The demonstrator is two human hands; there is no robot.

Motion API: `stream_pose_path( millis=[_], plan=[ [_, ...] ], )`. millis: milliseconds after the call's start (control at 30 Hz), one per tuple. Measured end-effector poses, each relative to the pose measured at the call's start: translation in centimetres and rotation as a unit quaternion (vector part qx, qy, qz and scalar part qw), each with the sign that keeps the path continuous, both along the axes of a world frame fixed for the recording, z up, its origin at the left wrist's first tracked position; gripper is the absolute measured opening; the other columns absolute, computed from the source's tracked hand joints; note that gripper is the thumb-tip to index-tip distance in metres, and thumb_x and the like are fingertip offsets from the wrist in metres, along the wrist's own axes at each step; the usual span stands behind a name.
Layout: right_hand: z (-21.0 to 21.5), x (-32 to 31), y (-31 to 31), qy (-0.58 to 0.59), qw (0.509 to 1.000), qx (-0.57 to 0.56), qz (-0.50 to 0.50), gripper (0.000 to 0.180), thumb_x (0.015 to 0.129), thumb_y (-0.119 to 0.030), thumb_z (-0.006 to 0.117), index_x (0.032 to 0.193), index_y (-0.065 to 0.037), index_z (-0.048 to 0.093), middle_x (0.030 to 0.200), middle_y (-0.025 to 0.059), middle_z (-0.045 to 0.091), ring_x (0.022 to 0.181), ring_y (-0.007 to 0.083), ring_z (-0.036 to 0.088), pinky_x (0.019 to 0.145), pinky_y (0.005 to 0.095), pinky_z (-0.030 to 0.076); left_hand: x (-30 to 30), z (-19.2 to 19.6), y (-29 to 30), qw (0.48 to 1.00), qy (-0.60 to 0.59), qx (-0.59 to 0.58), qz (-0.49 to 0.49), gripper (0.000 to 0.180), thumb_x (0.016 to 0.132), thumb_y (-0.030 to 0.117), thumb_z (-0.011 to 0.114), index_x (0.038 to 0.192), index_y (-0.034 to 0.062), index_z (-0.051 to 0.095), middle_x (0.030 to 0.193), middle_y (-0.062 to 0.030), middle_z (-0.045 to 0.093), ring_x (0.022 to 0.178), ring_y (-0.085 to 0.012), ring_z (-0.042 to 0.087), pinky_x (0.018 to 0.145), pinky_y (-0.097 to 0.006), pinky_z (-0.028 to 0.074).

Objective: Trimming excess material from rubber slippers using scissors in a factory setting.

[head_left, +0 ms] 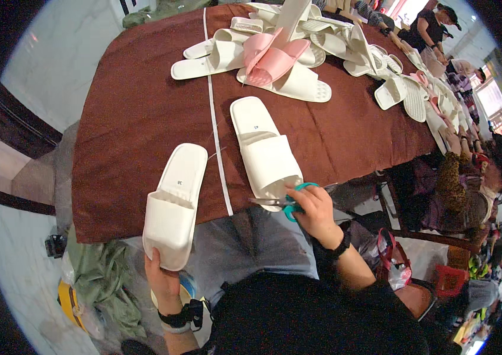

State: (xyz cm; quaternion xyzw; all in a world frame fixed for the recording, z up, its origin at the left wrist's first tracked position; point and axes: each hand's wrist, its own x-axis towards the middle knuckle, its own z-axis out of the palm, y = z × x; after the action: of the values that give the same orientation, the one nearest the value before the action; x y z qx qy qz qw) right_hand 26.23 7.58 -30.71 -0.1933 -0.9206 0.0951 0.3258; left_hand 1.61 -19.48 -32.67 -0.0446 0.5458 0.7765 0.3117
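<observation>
A white slide slipper (171, 225) overhangs the near edge of the cloth-covered table, its toe end gripped in my left hand (161, 278). The fingers of that hand are mostly hidden beneath the sole. My right hand (316, 213) is closed around the teal handles of a pair of scissors (289, 207). The scissor blades point left, across the toe end of a second white slipper (267, 160). This slipper lies on the table to the right of a white line, its heel pointing away from me.
A heap of white slippers (224, 56) with a pink pair (269, 62) on top covers the table's far side. More slippers (402, 92) spread to the right, where other people (431, 29) sit along the brown cloth (133, 112). A red bag (394, 260) stands low at right.
</observation>
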Motion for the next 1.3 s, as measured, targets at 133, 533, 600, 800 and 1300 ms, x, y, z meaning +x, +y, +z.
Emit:
stream_pose_path(
  millis=[133,533,600,800,1300],
  plan=[
    [-0.1,-0.2,0.8,-0.018,0.998,0.038,0.037,0.048,0.059,-0.013,0.071,0.105,-0.009,0.061,0.085,0.0062,0.062,0.084,0.0267,0.057,0.068,0.0379,0.047,-1.7,-0.9,-3.1,0.996,-0.009,0.085,0.009,0.044,0.094,0.023,0.047,0.131,0.0018,0.039,0.130,-0.0125,0.047,0.117,-0.0272,0.048,0.097,-0.042,0.040],
    [10.3,7.3,-0.9,0.378,0.784,-0.477,-0.123,0.045,0.073,-0.013,0.062,0.114,-0.005,0.046,0.101,0.0056,0.052,0.092,0.0184,0.053,0.081,0.0289,0.043,-8.3,1.3,-14.8,0.956,0.113,-0.037,0.270,0.053,0.090,0.035,0.055,0.129,0.0012,0.043,0.125,-0.0106,0.049,0.112,-0.0247,0.051,0.091,-0.038,0.042],
    [8.8,7.9,-0.7,0.364,0.725,-0.568,-0.138,0.039,0.079,-0.012,0.058,0.117,-0.006,0.049,0.103,0.0050,0.058,0.094,0.0165,0.058,0.081,0.0280,0.045,-8.1,1.7,-14.4,0.966,0.113,-0.041,0.230,0.052,0.090,0.034,0.055,0.129,0.0012,0.042,0.125,-0.0113,0.049,0.111,-0.0247,0.051,0.090,-0.039,0.043],
    [2.1,9.9,-0.3,0.359,0.707,-0.602,0.089,0.054,0.087,-0.020,0.059,0.133,-0.006,0.038,0.131,0.0129,0.046,0.116,0.0250,0.048,0.096,0.0379,0.040,-3.1,5.7,-4.8,0.988,0.115,-0.051,0.094,0.047,0.092,0.030,0.053,0.126,-0.0018,0.042,0.120,-0.0145,0.051,0.107,-0.0237,0.054,0.082,-0.038,0.050],
    [6.6,7.0,-4.5,0.065,0.898,-0.407,-0.152,0.039,0.079,-0.011,0.065,0.113,-0.003,0.048,0.088,0.0052,0.054,0.079,0.0096,0.048,0.067,0.0252,0.041,3.9,6.2,4.8,0.979,-0.038,0.054,-0.193,0.038,0.099,0.029,0.033,0.111,-0.0027,0.051,0.099,-0.0121,0.062,0.088,-0.0188,0.062,0.077,-0.031,0.051]
  ],
)
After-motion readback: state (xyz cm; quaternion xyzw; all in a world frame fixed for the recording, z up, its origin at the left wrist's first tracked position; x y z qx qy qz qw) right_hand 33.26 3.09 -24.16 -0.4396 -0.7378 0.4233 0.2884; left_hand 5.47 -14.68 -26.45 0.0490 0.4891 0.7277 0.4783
